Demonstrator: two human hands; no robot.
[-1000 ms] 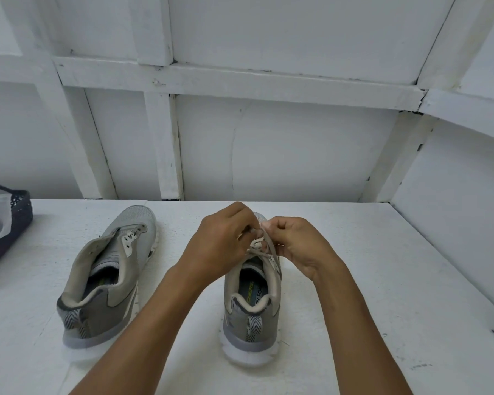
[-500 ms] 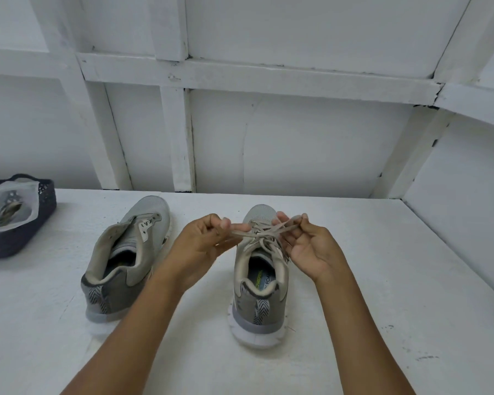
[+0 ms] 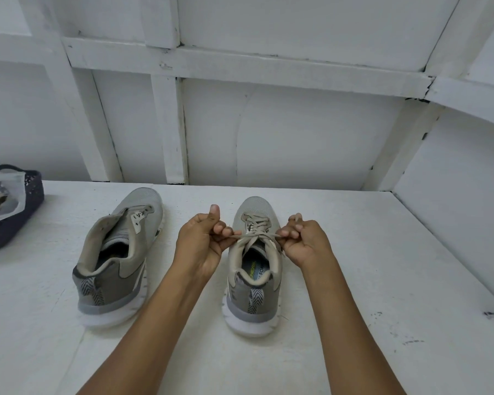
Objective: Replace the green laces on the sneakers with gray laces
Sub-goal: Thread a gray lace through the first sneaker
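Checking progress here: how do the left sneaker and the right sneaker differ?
The right sneaker carries a gray lace crossed through its eyelets; the left sneaker shows none. The left hand and right hand pinch the lace ends over the right sneaker; the left sneaker lies untouched. The right sneaker stands upright; the left sneaker leans sideways. Both are gray, heels toward the camera.

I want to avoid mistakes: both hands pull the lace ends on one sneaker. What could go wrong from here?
The left hand and right hand pull the gray lace apart; an uneven pull may leave one end short. Nothing holds the laced sneaker down, so it might slide. The other sneaker, unlaced, could be forgotten.
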